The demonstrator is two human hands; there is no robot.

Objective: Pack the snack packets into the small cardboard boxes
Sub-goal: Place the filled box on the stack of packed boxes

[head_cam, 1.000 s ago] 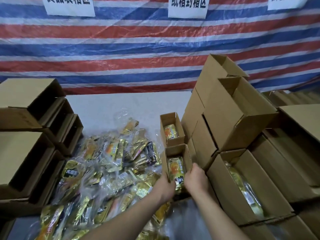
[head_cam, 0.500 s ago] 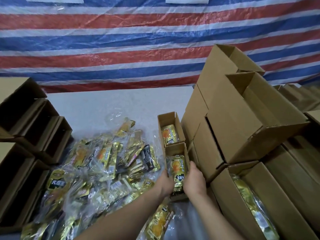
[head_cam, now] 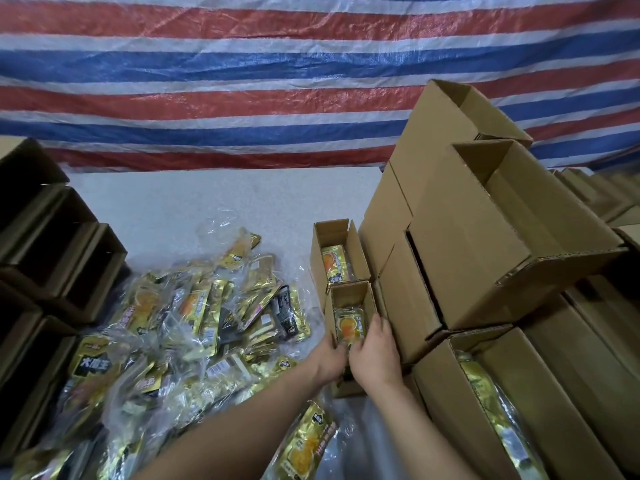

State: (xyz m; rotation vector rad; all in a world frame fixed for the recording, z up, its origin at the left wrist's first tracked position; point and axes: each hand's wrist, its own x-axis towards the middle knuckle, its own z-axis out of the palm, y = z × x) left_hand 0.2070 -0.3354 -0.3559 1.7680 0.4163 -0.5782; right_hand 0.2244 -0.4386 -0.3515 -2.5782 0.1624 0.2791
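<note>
Head cam: L hand (head_cam: 329, 355) & R hand (head_cam: 374, 351) both curled on near small box (head_cam: 349, 306) — snack packet (head_cam: 348, 329) inside; loose packet pile (head_cam: 194, 327) just left.

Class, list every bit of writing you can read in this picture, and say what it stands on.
"大胃王": large gold packet at the left of the pile.
Gold packets in the two small boxes: print too blurred to read.
Packet by the left forearm: characters blurred.
White barcode stickers: too small.
Cardboard boxes, striped tarp: no writing.
</note>
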